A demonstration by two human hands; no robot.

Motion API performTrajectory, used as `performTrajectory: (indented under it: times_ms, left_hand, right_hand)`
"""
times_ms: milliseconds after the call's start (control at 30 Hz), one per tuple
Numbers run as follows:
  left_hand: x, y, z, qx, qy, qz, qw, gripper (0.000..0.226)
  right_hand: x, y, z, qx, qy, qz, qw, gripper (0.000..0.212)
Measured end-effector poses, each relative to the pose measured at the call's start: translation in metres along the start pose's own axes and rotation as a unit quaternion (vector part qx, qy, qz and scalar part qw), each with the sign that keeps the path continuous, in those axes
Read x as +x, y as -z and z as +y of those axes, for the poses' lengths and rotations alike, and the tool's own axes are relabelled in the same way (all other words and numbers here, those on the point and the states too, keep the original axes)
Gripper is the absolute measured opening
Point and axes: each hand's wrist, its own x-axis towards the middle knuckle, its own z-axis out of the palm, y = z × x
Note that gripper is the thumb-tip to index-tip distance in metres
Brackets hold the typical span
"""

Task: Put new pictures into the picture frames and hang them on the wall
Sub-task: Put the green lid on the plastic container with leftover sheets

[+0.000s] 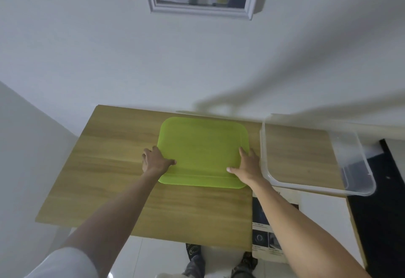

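Observation:
A flat lime-green plastic lid (201, 150) lies on the wooden table (105, 168). My left hand (154, 159) grips its left edge, thumb on top. My right hand (247, 166) holds its right edge, thumb spread over the near corner. High on the white wall hangs a grey picture frame (201, 11) with a picture in it; only its lower part shows.
A clear plastic bin (359, 188) stands at the table's right end, overhanging the edge. A cardboard box (269, 229) with printed pictures stands on the floor under the table's right side. My feet show below the near edge. A dark mat (385, 212) lies at right.

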Motion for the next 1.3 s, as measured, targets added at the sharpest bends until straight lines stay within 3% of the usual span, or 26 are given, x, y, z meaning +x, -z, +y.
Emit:
performTrajectory:
  times_ms: [100,233,367,500,600,667,733,800,900,1033,1200,1300]
  left_hand:
    - [-0.016,-0.006,0.011,-0.022,-0.066,0.088,0.994,0.078]
    - [-0.052,-0.024,0.048,-0.068,-0.223,0.167,0.958,0.038]
    - [-0.106,-0.057,0.094,-0.071,-0.292,0.111,0.947,0.021]
    - [-0.167,-0.105,0.121,0.016,-0.312,0.003,0.950,0.030]
    - [-0.205,-0.138,0.130,0.106,-0.235,-0.056,0.965,0.035]
    - [-0.222,-0.160,0.128,0.094,-0.161,-0.092,0.978,0.038]
    - [-0.231,-0.181,0.126,0.084,-0.108,-0.116,0.984,0.064]
    - [-0.242,-0.196,0.126,0.089,-0.072,-0.120,0.986,0.094]
    - [-0.262,-0.209,0.131,0.091,-0.040,-0.097,0.990,0.105]
    - [-0.276,-0.220,0.135,0.068,-0.021,-0.065,0.995,0.099]
    - [-0.282,-0.227,0.136,0.021,0.019,-0.069,0.997,0.113]
    - [-0.283,-0.229,0.132,0.004,0.032,-0.079,0.996,0.110]
  right_hand:
    - [-0.012,0.008,0.008,0.002,0.083,0.044,0.996,0.079]
    - [-0.031,0.033,0.030,0.022,0.213,0.130,0.968,0.044]
    - [-0.050,0.070,0.068,0.047,0.289,0.185,0.938,0.021]
    - [-0.081,0.109,0.129,0.071,0.255,0.212,0.941,0.012]
    - [-0.108,0.131,0.187,0.058,0.215,0.216,0.951,0.009]
    - [-0.123,0.137,0.226,0.032,0.169,0.220,0.960,0.011]
    - [-0.132,0.136,0.262,-0.011,0.094,0.207,0.974,0.018]
    - [-0.136,0.130,0.290,-0.048,-0.009,0.157,0.986,0.035]
    - [-0.139,0.116,0.317,-0.096,-0.115,0.065,0.987,0.064]
    - [-0.139,0.101,0.325,-0.056,-0.136,0.076,0.986,0.080]
    - [-0.134,0.104,0.331,0.002,-0.144,0.077,0.987,0.075]
    - [-0.133,0.106,0.334,0.011,-0.138,0.072,0.988,0.072]
